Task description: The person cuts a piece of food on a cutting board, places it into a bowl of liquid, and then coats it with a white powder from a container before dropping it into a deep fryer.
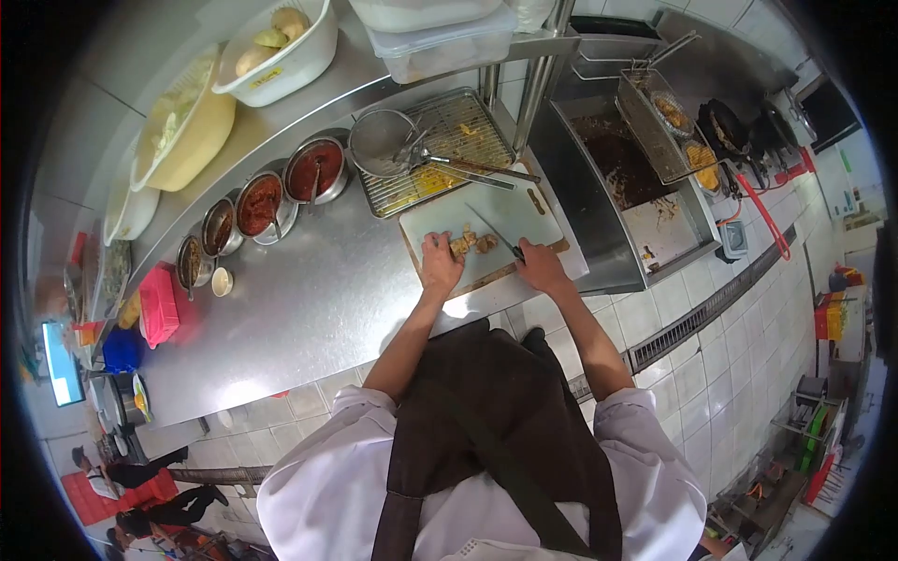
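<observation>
My right hand (543,268) is wrapped round the handle of a knife (493,228), whose long blade points up and left across the white cutting board (538,224). Several small brown chunks of cooked food (485,243) lie on the board between my hands, left of the knife. My left hand (441,263) rests at the board's left side, its bent fingers apart and beside the chunks. Whether its fingertips press on a piece is too small to tell.
Behind the board is a wire rack tray (465,122) with a round strainer (384,143) and tongs. Metal bowls of red sauce (315,171) line the counter's back left. A fryer (613,154) stands right, with a basket (655,122) over it. Tubs (281,79) sit on the shelf.
</observation>
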Motion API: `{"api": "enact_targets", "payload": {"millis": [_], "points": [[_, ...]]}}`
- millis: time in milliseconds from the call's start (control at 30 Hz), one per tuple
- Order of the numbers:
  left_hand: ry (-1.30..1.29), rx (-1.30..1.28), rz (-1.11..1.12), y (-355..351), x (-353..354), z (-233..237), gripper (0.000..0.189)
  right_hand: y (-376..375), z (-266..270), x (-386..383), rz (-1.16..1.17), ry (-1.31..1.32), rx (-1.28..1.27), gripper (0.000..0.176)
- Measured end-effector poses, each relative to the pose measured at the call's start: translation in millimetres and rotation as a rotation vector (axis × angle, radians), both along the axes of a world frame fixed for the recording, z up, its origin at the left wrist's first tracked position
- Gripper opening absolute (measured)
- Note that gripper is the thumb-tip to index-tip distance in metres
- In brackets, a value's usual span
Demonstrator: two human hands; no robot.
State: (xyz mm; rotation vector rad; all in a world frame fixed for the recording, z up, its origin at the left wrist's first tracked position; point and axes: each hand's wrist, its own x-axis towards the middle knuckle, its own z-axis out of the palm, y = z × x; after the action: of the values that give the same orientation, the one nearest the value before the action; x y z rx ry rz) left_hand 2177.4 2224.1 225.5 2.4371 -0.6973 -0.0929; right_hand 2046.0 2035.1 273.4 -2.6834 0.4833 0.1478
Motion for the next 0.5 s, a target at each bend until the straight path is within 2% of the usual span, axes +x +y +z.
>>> {"api": "enact_targets", "payload": {"millis": [67,133,167,233,367,500], "points": [[0.026,-0.040,0.000,7,5,-8,0.060,0,3,0,0.037,0.032,0.028,0.031],[-0.033,-0.211,-0.082,16,13,-12,0.059,-2,2,-3,0.086,0.056,0.026,0.032],[-0.029,-0.209,-0.077,20,16,-14,0.059,-1,1,-5,0.090,0.060,0.028,0.032],[0.158,-0.270,-0.114,26,21,-17,0.052,1,4,-8,-0.024,0.041,0.091,0.031],[0.137,-0.298,-0.107,33,23,-25,0.047,10,-3,-21,-0.007,0.004,0.129,0.029],[0.131,-0.340,-0.090,31,21,-18,0.046,37,14,-30,0.062,-0.042,0.199,0.029]]}}
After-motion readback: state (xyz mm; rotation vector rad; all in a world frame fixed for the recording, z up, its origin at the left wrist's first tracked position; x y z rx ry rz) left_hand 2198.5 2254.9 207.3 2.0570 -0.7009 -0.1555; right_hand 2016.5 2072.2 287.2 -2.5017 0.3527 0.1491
